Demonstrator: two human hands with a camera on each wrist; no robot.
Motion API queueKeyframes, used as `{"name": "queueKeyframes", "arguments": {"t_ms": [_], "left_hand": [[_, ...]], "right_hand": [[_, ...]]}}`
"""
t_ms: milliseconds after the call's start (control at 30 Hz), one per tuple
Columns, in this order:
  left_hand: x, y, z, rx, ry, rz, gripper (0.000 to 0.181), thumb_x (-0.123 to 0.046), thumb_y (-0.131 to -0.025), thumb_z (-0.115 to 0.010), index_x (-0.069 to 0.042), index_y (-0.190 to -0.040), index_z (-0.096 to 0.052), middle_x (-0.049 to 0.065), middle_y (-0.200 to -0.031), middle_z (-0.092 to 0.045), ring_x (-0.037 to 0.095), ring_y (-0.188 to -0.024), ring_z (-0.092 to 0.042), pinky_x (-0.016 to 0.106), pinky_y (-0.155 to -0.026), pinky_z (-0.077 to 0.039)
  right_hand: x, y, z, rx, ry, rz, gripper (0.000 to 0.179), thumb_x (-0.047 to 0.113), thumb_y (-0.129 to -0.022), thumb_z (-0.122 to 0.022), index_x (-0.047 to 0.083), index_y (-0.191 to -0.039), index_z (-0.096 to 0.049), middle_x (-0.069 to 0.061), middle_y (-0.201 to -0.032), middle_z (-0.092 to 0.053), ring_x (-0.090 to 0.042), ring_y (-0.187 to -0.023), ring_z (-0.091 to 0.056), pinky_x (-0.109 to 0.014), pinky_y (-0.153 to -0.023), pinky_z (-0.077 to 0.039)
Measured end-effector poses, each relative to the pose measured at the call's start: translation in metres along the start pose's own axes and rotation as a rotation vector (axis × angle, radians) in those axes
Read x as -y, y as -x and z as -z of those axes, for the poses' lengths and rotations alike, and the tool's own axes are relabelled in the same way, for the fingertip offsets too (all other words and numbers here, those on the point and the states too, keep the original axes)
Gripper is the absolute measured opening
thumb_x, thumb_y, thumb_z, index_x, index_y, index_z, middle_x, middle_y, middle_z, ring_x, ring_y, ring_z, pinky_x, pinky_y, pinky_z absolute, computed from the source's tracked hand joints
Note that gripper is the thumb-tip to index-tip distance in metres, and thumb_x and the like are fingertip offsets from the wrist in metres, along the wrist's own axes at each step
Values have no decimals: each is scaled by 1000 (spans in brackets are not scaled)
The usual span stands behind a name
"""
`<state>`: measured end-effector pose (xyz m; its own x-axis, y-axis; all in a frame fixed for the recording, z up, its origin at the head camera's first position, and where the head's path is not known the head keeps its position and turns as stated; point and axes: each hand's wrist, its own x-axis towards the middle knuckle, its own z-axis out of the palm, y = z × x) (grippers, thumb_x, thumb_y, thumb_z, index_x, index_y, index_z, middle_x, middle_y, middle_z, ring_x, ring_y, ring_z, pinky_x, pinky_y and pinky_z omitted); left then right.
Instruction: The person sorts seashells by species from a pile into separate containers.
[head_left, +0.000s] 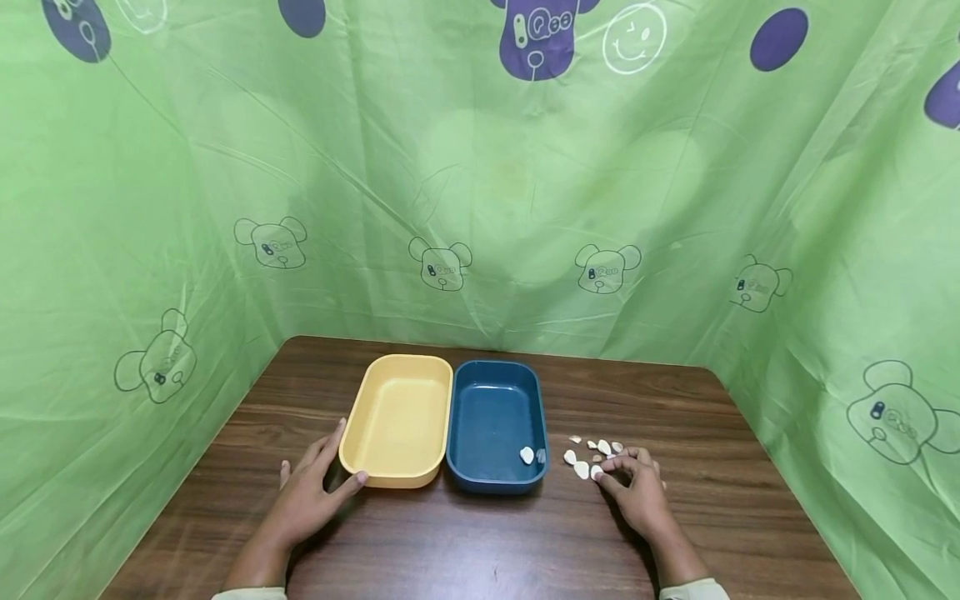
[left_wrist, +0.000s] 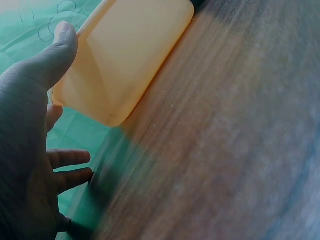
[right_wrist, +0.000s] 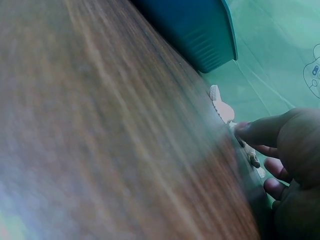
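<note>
On the worktop (head_left: 427, 546), the left hand (head_left: 307, 496) touches the yellow tray (head_left: 401, 481), fingers straight; right of the blue tray (head_left: 495, 485), the right hand (head_left: 637, 493) pinches a white piece (head_left: 596, 472), best gripped with light fingers.

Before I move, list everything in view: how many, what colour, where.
Yellow tray: one, yellow, left of the blue tray.
Blue tray: one, dark blue, beside it.
Inside shell: one distinct, white, near end of the blue tray; the faint patch beside it may be a reflection.
Loose shells: several, exact count unclear, mostly white, right of the blue tray.
Table: one, brown, under everything.
Curtain: sheet count unclear, green with printed bears, behind and both sides.
Sleeves: two, pale, bottom edge.
Left hand: one, touching the yellow tray.
Right hand: one, apparently pinching a loose shell.
</note>
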<state>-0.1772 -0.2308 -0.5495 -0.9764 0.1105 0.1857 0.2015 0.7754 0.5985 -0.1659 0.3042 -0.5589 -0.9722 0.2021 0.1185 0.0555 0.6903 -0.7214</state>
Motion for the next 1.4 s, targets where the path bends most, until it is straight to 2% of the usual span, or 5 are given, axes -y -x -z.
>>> {"name": "queueKeyframes", "arguments": {"t_ms": [600,933,1133,1300,1400], "left_hand": [[-1,1,3,10,-7,10,99,-56,-101,-73,-28,-177,-17,27,-167,-45,61,-147,-51,98,-111,-9],[-1,1,1,0,-7,1,99,-57,-101,-73,-28,-177,-17,27,-166,-46,59,-150,-48,99,-111,-10],[-1,0,0,2,2,1,99,-57,-101,-73,-28,-177,-17,27,-167,-46,59,-151,-46,99,-111,-10],[-2,0,1,6,-5,2,99,-57,-101,-73,-27,-177,-18,26,-166,-47,59,-150,-48,99,-111,-10],[-2,1,2,7,-9,2,99,-56,-101,-73,-27,-177,-18,26,-166,-48,59,-149,-49,99,-111,-10]], "right_hand": [[0,-1,-1,-2,-7,7,8,13,-94,-84,7,-98,-81,-15,-129,-59,-35,-132,-45,-59,-101,-30],[9,-1,1,-110,-137,48,9,6,-91,-86,1,-98,-82,-17,-122,-60,-24,-119,-47,-33,-104,-34],[21,-4,5,-135,-199,114,8,5,-91,-86,2,-98,-82,-13,-119,-60,-9,-113,-47,-20,-100,-39],[36,-5,7,-129,-218,171,8,5,-91,-86,5,-98,-82,-11,-116,-62,-6,-109,-49,-19,-91,-43],[47,-8,7,-92,-243,151,8,7,-93,-85,6,-101,-81,-10,-118,-60,-8,-110,-50,-18,-88,-44]]}}
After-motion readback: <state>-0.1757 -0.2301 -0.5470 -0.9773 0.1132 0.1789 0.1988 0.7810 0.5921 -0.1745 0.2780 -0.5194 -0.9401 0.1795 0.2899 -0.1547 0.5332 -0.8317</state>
